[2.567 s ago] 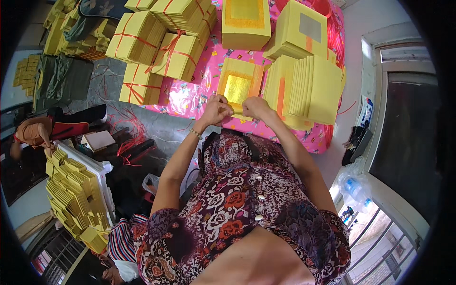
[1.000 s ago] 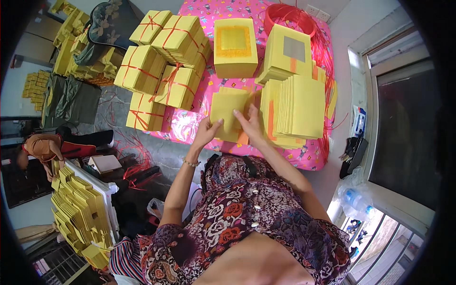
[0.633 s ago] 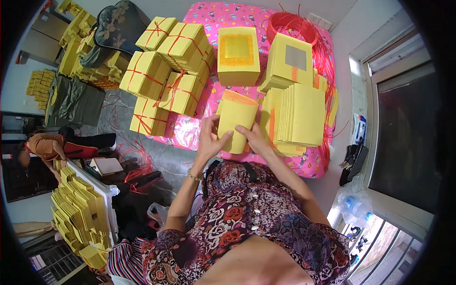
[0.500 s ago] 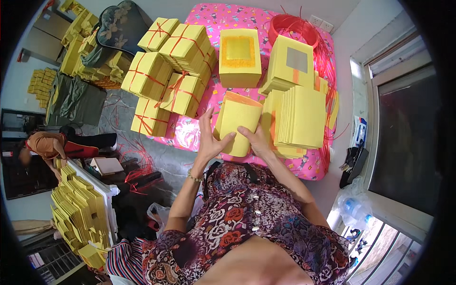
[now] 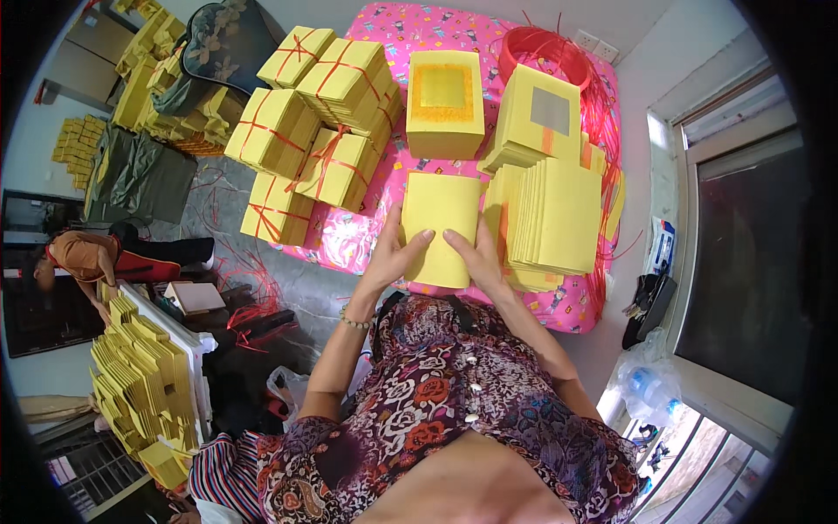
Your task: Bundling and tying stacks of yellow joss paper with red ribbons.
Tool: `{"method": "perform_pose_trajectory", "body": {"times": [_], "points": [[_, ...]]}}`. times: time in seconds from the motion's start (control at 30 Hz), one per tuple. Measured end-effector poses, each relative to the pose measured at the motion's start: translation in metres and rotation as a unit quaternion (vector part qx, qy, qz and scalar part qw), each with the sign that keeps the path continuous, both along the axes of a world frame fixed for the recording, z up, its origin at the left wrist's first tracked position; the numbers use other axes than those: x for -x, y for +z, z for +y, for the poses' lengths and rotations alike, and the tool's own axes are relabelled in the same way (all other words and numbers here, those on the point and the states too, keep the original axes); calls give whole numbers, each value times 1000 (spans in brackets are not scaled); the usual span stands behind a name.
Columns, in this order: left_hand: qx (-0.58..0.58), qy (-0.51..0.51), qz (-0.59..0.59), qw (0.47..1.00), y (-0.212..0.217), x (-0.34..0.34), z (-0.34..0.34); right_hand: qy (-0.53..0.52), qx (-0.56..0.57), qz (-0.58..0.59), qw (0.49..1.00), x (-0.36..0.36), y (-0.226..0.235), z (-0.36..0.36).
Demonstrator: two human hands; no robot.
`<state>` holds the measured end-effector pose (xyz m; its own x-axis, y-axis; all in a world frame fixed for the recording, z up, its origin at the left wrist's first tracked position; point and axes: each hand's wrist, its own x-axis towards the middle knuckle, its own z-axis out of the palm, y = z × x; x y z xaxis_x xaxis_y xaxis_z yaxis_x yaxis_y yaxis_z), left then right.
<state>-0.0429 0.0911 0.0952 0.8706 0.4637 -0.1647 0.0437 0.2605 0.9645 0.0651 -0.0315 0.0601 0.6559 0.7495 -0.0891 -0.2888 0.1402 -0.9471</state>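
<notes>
A yellow paper stack (image 5: 443, 205) is upright between my hands, just above the pink patterned cloth. My left hand (image 5: 394, 253) grips its left edge, thumb lying on the near face. On the opposite edge my right hand (image 5: 477, 255) holds it the same way, fingers tucked behind and out of sight. To the right leans a row of loose yellow paper sheets (image 5: 559, 214). Behind my hands stands a tall yellow paper block (image 5: 445, 140) with an orange and gold square on top. Beside that block is another yellow stack (image 5: 515, 100) with a grey square.
Several yellow bundles tied with red string (image 5: 340, 83) are piled at the left. A red coil of plastic strips (image 5: 532, 44) lies at the back right. On the far left a person (image 5: 87, 262) bends by a table of yellow paper (image 5: 144, 367). A window (image 5: 742, 236) is at the right.
My left hand has closed in on the paper stack's left edge, its fingers having been spread before. The stack now looks straighter and squared, and its orange top sheet no longer shows.
</notes>
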Motion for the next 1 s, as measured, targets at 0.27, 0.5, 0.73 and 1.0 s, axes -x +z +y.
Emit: {"method": "perform_pose_trajectory", "body": {"times": [0.27, 0.5, 0.73, 1.0], "points": [[51, 5, 18, 999, 1, -11, 11, -22, 25, 27, 999, -7, 5, 7], [76, -6, 17, 997, -6, -24, 18, 19, 36, 152, 987, -17, 0, 10], [37, -7, -1, 999, -9, -25, 14, 13, 26, 118, 993, -16, -1, 8], [-7, 17, -24, 1000, 18, -11, -5, -22, 36, -77, 996, -2, 30, -3]]}}
